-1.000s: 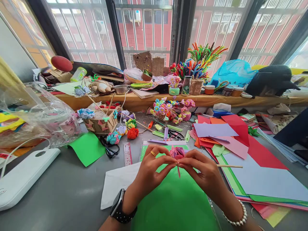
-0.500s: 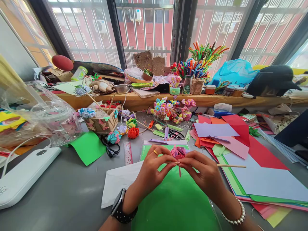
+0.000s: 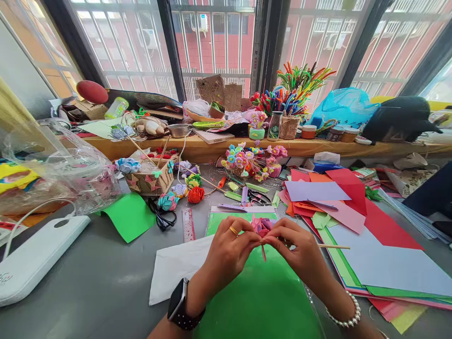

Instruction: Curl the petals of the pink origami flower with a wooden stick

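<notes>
A pink and purple paper flower [image 3: 262, 225] is pinched between my two hands, above a green sheet [image 3: 261, 296]. My left hand [image 3: 231, 245] is closed, its fingertips at the flower's base. My right hand [image 3: 294, 242] is closed too, its thumb and finger meeting the left ones there. A thin wooden stick [image 3: 335, 246] sticks out to the right from behind my right hand; its other end is hidden by the fingers. Below the fingertips a narrow pink paper strip [image 3: 263, 254] hangs down.
Coloured paper sheets [image 3: 395, 266] are piled on the right. White paper [image 3: 176, 268] and a ruler [image 3: 188, 225] lie left of my hands, with a power bank [image 3: 38, 263] farther left. Behind stand a basket [image 3: 150, 181], scissors [image 3: 259, 197] and crocheted flowers [image 3: 240, 157].
The stick's visible right end has shifted left and slightly down. My left hand has turned a little and moved closer to the right hand at the flower's base.
</notes>
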Demonstrator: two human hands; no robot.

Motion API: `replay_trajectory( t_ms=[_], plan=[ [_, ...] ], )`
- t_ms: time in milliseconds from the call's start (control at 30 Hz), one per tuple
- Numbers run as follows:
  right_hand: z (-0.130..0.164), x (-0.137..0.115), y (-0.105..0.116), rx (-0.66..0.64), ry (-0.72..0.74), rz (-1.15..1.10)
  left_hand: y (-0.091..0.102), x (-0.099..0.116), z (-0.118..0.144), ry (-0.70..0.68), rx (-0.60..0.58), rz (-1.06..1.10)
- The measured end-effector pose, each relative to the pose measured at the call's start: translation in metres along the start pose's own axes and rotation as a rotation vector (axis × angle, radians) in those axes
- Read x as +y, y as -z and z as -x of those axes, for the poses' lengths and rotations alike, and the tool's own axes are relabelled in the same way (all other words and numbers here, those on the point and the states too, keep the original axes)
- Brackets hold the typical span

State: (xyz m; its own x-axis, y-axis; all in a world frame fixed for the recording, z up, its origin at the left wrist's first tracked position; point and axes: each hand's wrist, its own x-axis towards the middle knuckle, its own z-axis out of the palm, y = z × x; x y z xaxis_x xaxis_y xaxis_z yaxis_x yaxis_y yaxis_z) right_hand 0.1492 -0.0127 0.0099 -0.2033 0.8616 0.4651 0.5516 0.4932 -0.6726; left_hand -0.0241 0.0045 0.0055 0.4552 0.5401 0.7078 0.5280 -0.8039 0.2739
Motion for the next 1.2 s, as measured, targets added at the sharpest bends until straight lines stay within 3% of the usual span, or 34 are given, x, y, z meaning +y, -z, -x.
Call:
replay_trajectory(
  t_ms=[267,767,867,967,1200],
  plan=[
    [-0.002,0.001,0.004,-0.132,-0.078,0.05,0.0,0.003,0.0,-0.055,-0.038,-0.031],
    [-0.002,0.005,0.005,-0.16,-0.042,0.032,-0.003,0.001,0.002,-0.042,-0.06,-0.052],
    [-0.002,0.004,0.006,-0.135,-0.022,0.018,-0.001,-0.002,0.001,0.053,-0.085,0.079],
    [-0.001,0.003,0.007,-0.119,0.022,-0.025,0.003,-0.008,0.0,0.255,-0.113,0.324],
    [0.001,-0.002,0.009,-0.063,0.173,-0.086,0.003,-0.016,0.001,0.662,-0.319,0.93]
  ],
)
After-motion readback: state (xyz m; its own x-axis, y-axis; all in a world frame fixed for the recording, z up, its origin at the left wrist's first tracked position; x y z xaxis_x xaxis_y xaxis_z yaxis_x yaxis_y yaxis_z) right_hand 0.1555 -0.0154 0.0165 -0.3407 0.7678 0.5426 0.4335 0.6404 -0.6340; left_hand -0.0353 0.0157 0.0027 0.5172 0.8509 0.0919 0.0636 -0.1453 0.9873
